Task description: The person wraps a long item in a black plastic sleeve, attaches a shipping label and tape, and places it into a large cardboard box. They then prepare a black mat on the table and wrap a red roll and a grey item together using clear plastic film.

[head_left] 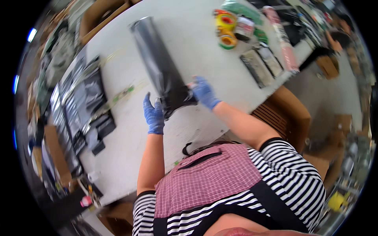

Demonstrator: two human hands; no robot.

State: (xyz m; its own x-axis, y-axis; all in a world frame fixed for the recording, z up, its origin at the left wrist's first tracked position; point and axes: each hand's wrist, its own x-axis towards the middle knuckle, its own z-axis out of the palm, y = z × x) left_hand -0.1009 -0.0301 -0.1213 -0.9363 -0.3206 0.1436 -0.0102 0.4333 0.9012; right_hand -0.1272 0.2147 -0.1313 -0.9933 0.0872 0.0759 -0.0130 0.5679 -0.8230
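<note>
A long, slim parcel in shiny black plastic film (157, 63) lies slantwise on the white table. Its far end is flat, and its near end is loose and crumpled. Both my hands wear blue knitted gloves with some bare fingertips. My left hand (153, 117) is at the left of the near end, thumb and fingers apart, beside the film. On the opposite side, my right hand (205, 93) has its fingers stretched toward the film's right corner. Motion blurs them, so whether they touch it is unclear.
Folded black and grey plastic bags (88, 98) lie at the table's left. Yellow and orange tape rolls (226, 29), two shallow trays (258, 67) and a pink patterned roll (281, 39) occupy the far right. A brown slatted chair (281, 114) stands by the right edge.
</note>
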